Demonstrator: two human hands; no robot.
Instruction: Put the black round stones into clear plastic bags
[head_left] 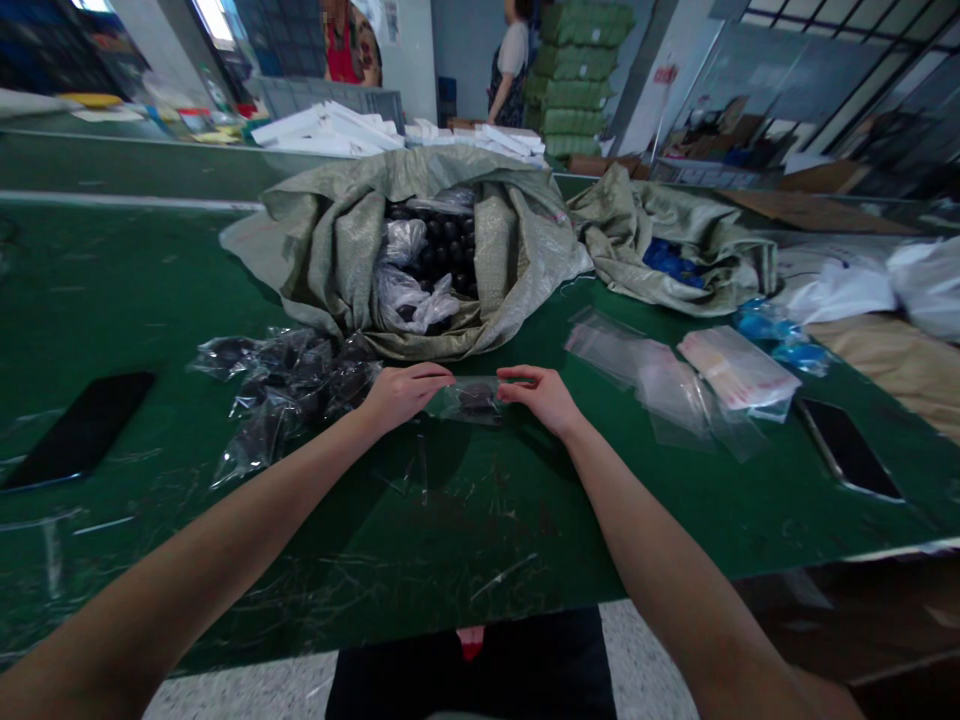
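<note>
My left hand [401,393] and my right hand [541,397] rest on the green table [480,520], each pinching one end of a small clear plastic bag [472,400] with a dark item inside. The fingers of both hands are closed on the bag's edges. Just beyond them an open woven sack [337,235] holds several black round pieces and crumpled plastic. Left of my left hand lies a pile of filled clear bags [285,385] with dark contents.
Empty clear bags [652,375] and a labelled packet [739,368] lie to the right, with a phone [847,450] near the edge. Another dark phone [82,428] lies far left. A second sack [675,240] with blue items sits behind. Two people stand at the back.
</note>
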